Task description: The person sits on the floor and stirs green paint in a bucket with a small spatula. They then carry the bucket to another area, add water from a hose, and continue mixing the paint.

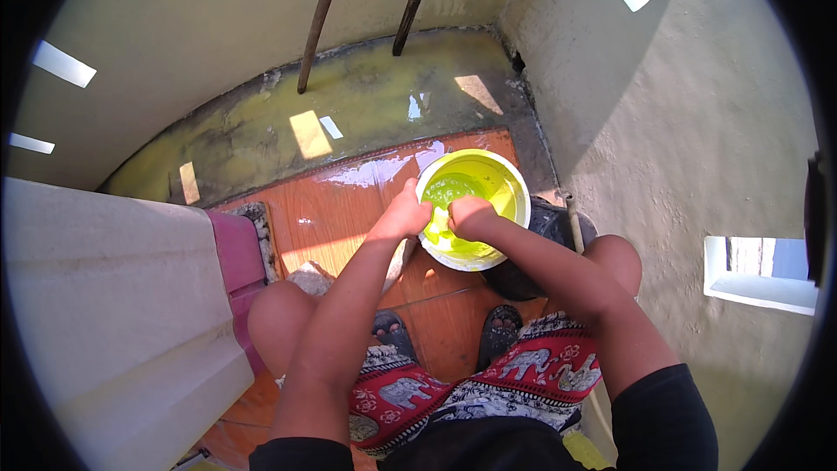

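Note:
A round bucket (pixel 520 201) with a pale rim and a bright yellow-green inside stands in front of me, with bubbly, greenish liquid in it. My left hand (pixel 407 211) is closed at its left rim, the thumb over the edge. Inside the bucket, my right hand (pixel 471 217) is closed, knuckles up. Bright yellow-green shows just left of the right hand; whether this is cloth, liquid or sunlit bucket wall I cannot make out. The right fingertips are hidden.
A dark tub (pixel 554 225) sits right of the bucket. Wet orange tiles (pixel 323 214) lie underfoot, with a greenish wet strip (pixel 261 126) beyond. Two poles (pixel 321 22) lean at the far wall. A large white and pink object (pixel 113 296) stands left; a wall (pixel 680 148) rises right.

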{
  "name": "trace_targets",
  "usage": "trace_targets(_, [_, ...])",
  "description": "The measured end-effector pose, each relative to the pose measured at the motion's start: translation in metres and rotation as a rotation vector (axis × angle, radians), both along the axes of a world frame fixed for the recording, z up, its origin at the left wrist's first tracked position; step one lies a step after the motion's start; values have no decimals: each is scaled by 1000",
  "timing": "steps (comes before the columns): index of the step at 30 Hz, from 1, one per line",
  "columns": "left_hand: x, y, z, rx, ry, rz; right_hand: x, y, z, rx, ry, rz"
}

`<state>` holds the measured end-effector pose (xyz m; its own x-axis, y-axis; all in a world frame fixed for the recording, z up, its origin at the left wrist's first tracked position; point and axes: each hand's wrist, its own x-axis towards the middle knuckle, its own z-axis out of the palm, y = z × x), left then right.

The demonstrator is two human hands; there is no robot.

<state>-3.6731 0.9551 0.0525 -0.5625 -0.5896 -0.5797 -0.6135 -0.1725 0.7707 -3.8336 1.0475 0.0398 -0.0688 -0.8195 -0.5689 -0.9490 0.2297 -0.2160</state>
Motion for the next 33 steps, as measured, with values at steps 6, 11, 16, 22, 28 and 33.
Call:
trace_targets(6, [-1,1,5,-60,-18,2,-36,-22,7,-54,259,61])
trace_targets(11, [-4,-1,5,-81,-44,-4,-13,19,11,81,122,227])
trace_targets(16, [-3,-3,-4,-59,-65,1,-6,-10,1,-3,103,-21])
trace_targets(22, [-5,-3,-10,-78,-74,8,-32,7,14,-44,265,149])
trace_targets(28, [-7,-5,-4,-66,-114,10,3,1,5,8,37,23])
trace_targets(33, [-6,-5,-3,-121,-118,-9,-32,-39,3,-91,205,-37])
